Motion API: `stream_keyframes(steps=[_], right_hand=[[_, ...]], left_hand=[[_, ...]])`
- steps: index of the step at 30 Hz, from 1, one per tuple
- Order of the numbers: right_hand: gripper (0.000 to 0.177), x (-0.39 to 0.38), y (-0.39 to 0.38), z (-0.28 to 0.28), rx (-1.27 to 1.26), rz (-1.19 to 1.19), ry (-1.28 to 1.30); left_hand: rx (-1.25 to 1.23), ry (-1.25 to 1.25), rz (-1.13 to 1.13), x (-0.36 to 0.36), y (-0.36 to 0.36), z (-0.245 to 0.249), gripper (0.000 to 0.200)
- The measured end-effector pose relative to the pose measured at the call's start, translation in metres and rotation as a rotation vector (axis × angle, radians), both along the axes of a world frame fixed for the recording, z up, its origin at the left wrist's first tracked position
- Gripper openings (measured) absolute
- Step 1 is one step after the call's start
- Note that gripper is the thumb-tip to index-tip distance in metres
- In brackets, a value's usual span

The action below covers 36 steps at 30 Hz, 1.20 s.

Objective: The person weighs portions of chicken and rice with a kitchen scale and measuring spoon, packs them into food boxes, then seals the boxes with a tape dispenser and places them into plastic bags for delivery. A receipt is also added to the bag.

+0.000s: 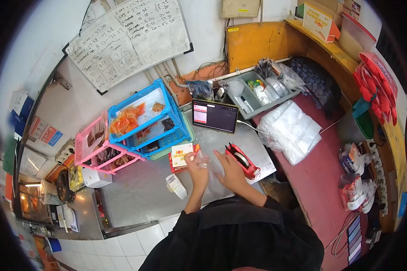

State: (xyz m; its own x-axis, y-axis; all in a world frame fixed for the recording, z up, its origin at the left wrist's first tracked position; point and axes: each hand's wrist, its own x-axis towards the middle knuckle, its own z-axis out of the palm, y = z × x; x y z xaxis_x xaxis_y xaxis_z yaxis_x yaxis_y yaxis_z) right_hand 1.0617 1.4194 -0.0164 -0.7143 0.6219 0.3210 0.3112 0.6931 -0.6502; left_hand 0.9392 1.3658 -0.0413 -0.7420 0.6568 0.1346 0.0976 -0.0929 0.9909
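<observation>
My left hand (197,171) pinches a thin clear plastic bag (209,174) above the metal table. The bag hangs between my two hands, and its outline is faint. My right hand (233,172) is beside it with fingers apart, close to a red tape dispenser (243,161). Whether those fingers touch the bag is hard to make out. Just beyond my left hand lies a small white, yellow and red box (181,154), partly covered by my fingers. A white printed paper slip (176,186) rests to the left of that hand.
A tablet (215,116) stands behind my hands. Blue baskets (144,113) and pink baskets (89,153) with packed food are stacked at left. A grey tray (257,97) of supplies stands at the back. Clear plastic bags (291,131) lie on the red table (316,180).
</observation>
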Motion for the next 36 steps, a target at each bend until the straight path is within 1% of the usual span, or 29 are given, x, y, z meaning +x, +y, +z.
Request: stream_keyframes(steps=[1, 2, 3, 4, 5, 6, 7, 8, 10, 11, 12, 14, 15, 16, 18, 20, 22, 23, 24, 25, 26, 28, 29, 30, 32, 33, 34, 35, 36], right_hand=[[0.071, 0.001, 0.014, -0.015, -0.006, 0.005, -0.005], [0.052, -0.001, 0.036, -0.035, -0.015, -0.067, 0.074], [0.034, -0.003, 0.058, -0.041, -0.014, -0.136, 0.160], [0.034, -0.003, 0.071, -0.034, -0.007, -0.124, 0.164], [0.024, 0.001, 0.079, -0.027, -0.581, 0.002, 0.376], [0.014, 0.007, 0.083, -0.017, -1.162, 0.133, 0.573], [0.009, 0.022, 0.081, 0.007, -1.611, 0.249, 0.496], [0.009, 0.035, 0.084, 0.018, -1.614, 0.251, 0.493], [0.012, 0.053, 0.090, 0.026, -1.956, 0.482, 0.309], [0.009, 0.057, 0.089, 0.022, -1.849, 0.559, 0.344], [0.009, 0.061, 0.096, 0.020, -1.857, 0.569, 0.325], [0.007, 0.065, 0.118, 0.019, -0.827, 0.898, -0.009], [0.012, 0.064, 0.122, 0.013, -0.440, 0.588, -0.079], [0.012, 0.063, 0.127, 0.001, -0.441, 0.595, -0.076], [0.023, 0.050, 0.151, -0.018, 0.120, 0.039, -0.017], [0.033, 0.040, 0.170, -0.008, 0.283, -0.141, 0.039], [0.054, 0.038, 0.170, 0.031, 0.022, -0.217, -0.093], [0.054, 0.029, 0.167, 0.034, 0.026, -0.172, -0.088], [0.065, 0.023, 0.163, 0.036, 0.077, -0.178, -0.062], [0.076, 0.021, 0.160, 0.036, 0.127, -0.194, -0.036], [0.076, 0.019, 0.156, 0.038, 0.128, -0.175, -0.034], [0.088, 0.018, 0.145, 0.037, 0.184, 0.050, -0.256], [0.077, 0.013, 0.141, 0.019, 0.285, 0.152, -0.443], [0.077, 0.007, 0.135, 0.002, 0.280, 0.170, -0.455], [0.057, 0.006, 0.114, -0.025, 0.446, 0.348, -0.611], [0.057, 0.011, 0.110, -0.017, 0.434, 0.363, -0.640], [0.047, 0.007, 0.112, 0.001, 0.511, 0.446, -0.689], [0.038, 0.006, 0.114, 0.011, 0.591, 0.523, -0.727], [0.038, 0.008, 0.116, 0.007, 0.588, 0.522, -0.731]], left_hand=[[0.038, 0.104, 0.012, 0.005, 0.009, -0.012, 0.040], [0.034, 0.100, 0.020, 0.012, 0.008, -0.005, 0.040], [-0.014, 0.214, -0.017, 0.017, 0.008, 0.012, 0.041], [-0.064, 0.329, -0.053, 0.019, 0.010, 0.022, 0.041], [-0.066, 0.331, -0.042, 0.017, 0.008, 0.020, 0.041], [-0.263, 0.414, 0.027, 0.010, 0.005, 0.015, 0.039], [-0.462, 0.494, 0.093, 0.001, 0.002, 0.010, 0.037], [-0.388, 0.510, 0.278, -0.019, 0.000, -0.005, 0.033], [-0.241, 0.537, 0.567, -0.053, -0.001, -0.010, 0.027], [-0.173, 0.546, 0.673, -0.060, 0.002, -0.007, 0.026], [-0.182, 0.543, 0.690, -0.059, 0.007, -0.006, 0.026], [0.134, -0.269, 0.526, -0.057, 0.016, -0.005, 0.028], [0.115, -0.359, 0.354, -0.057, 0.014, -0.016, 0.027], [0.098, -0.444, 0.179, -0.051, 0.015, -0.009, 0.027], [0.043, -0.583, 0.010, -0.008, 0.017, 0.021, 0.028], [0.014, -0.323, -0.297, 0.008, 0.005, 0.002, 0.024], [0.025, -0.432, -0.664, 0.031, -0.005, 0.003, 0.018], [0.011, -0.468, -0.875, 0.036, -0.009, 0.000, 0.016], [0.017, -0.468, -0.842, 0.041, -0.013, 0.013, 0.016], [-0.053, -0.285, -0.760, 0.048, -0.013, 0.035, 0.015], [-0.124, -0.102, -0.679, 0.053, -0.013, 0.048, 0.015], [-0.517, 0.612, 0.021, 0.031, -0.021, -0.016, 0.022], [-0.680, 0.638, 0.187, 0.020, -0.024, -0.027, 0.023], [-0.845, 0.656, 0.345, 0.008, -0.026, -0.028, 0.023], [-1.023, 0.629, 0.326, -0.008, -0.034, -0.024, 0.020], [-1.091, 0.639, 0.356, -0.015, -0.037, -0.024, 0.020], [-1.154, 0.663, 0.389, -0.026, -0.038, -0.022, 0.020], [-1.105, 0.710, 0.397, -0.032, -0.043, -0.012, 0.020], [-1.052, 0.761, 0.408, -0.040, -0.049, -0.001, 0.021]])
